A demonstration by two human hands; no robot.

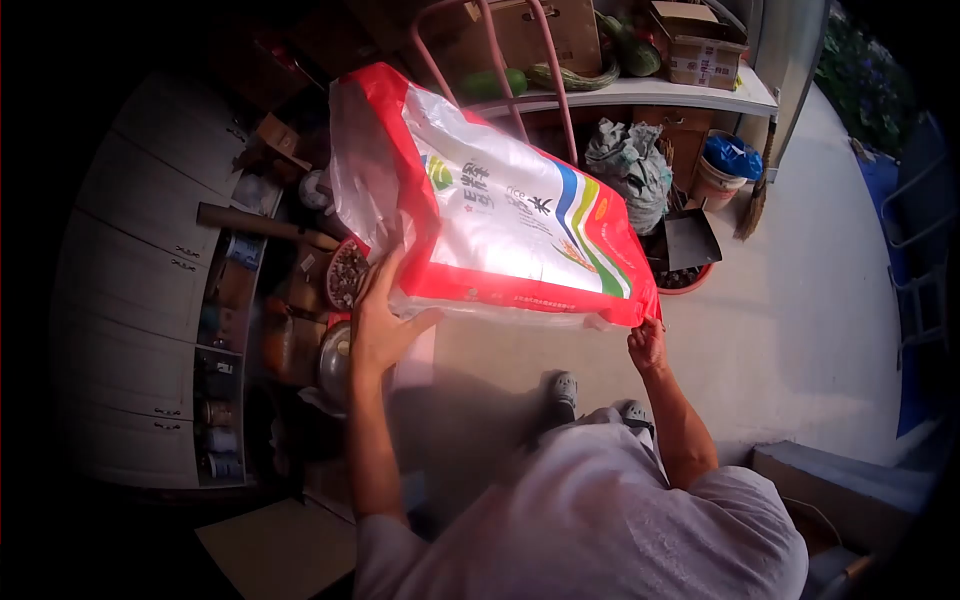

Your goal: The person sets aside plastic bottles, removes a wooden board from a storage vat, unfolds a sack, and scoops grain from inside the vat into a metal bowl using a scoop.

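A large red and white plastic rice bag (pixel 500 200) with printed lettering and blue and green stripes is held up in front of me. It looks light and puffed out, with clear side panels. My left hand (pixel 385 320) is at its lower left edge, the thumb apart from the fingers and the bag's edge between them. At the lower right corner my right hand (pixel 648 345) pinches the red plastic, its fingers closed. The bag hides part of the floor and of the trolley frame behind it.
Behind the bag is a pink metal frame (pixel 495 50) by a shelf (pixel 690 95) with gourds and a cardboard box (pixel 700 45). Below it are a grey plastic sack (pixel 630 170), a bucket (pixel 718 180) and a broom (pixel 757 190). White cabinets (pixel 130 290) line the left.
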